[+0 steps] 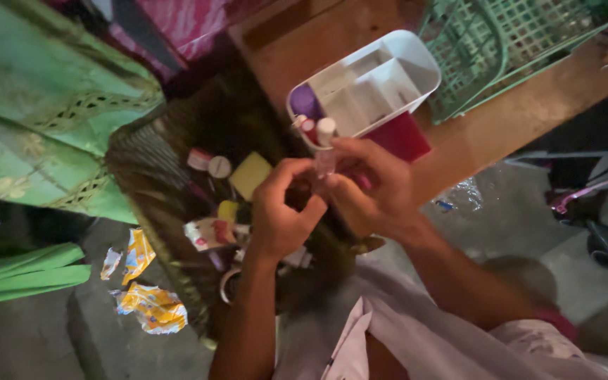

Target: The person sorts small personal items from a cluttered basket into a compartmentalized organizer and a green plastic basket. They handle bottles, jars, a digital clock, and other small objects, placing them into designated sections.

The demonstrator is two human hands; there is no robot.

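A small clear plastic bottle with a white cap (324,151) is pinched between the fingers of the right hand (371,186) and the left hand (283,211), above the dark woven basket (142,176) of small items. Just behind, at the wooden table's (515,119) near edge, a white plastic divided organizer (388,70) is seen; crumpled yellow wrappers (150,306) are scattered on the floor.

one head-worn view looks steeply down, close over both hands and a basket (149,176).
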